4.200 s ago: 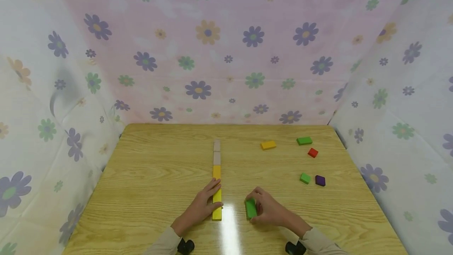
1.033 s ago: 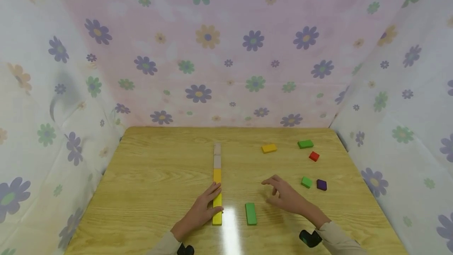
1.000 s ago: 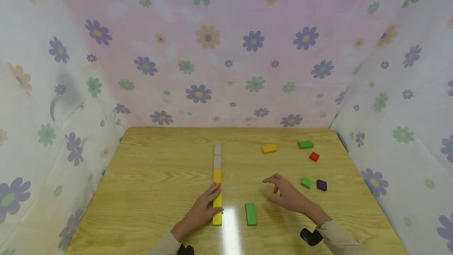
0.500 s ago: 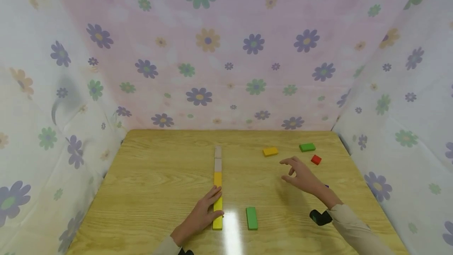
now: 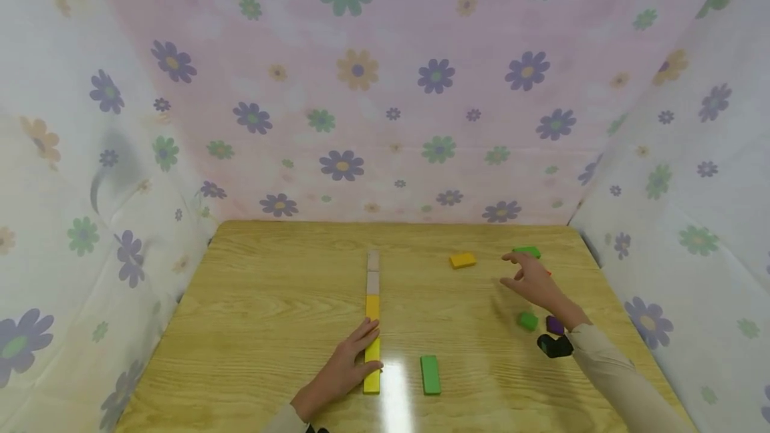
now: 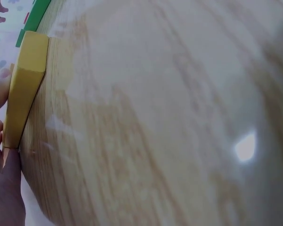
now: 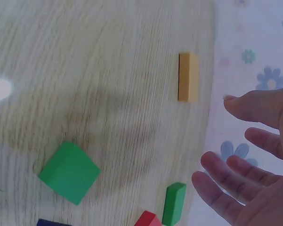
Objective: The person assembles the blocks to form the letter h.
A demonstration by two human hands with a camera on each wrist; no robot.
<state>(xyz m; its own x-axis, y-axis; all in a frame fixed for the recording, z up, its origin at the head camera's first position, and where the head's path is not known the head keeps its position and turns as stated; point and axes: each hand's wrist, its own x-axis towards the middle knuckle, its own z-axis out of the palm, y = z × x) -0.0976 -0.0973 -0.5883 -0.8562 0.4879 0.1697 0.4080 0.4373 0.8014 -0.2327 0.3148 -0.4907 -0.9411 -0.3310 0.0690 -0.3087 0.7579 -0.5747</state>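
Observation:
My left hand (image 5: 341, 369) rests on a straight row of blocks, its fingers across the yellow block (image 5: 371, 383) and the orange block (image 5: 372, 306) beyond it; the left wrist view shows the yellow block (image 6: 26, 89) against the fingers. Farther along the row lie two beige blocks (image 5: 373, 282). My right hand (image 5: 535, 282) hovers over the far right, fingers loosely bent, holding nothing. Beneath it the red block (image 7: 148, 220) and a long green block (image 5: 527, 250) are partly covered in the head view. A green rectangular block (image 5: 430, 375) lies right of the row.
An orange block (image 5: 462, 260) lies at the back, left of my right hand. A small green block (image 5: 528, 321) and a purple block (image 5: 555, 325) sit nearer, by the right wrist. The wooden table (image 5: 271, 299) is bounded by flowered cloth walls (image 5: 385, 85).
My right hand has let go of the green rectangular block beside the row and moved away to the far right. My left hand has stayed on the row.

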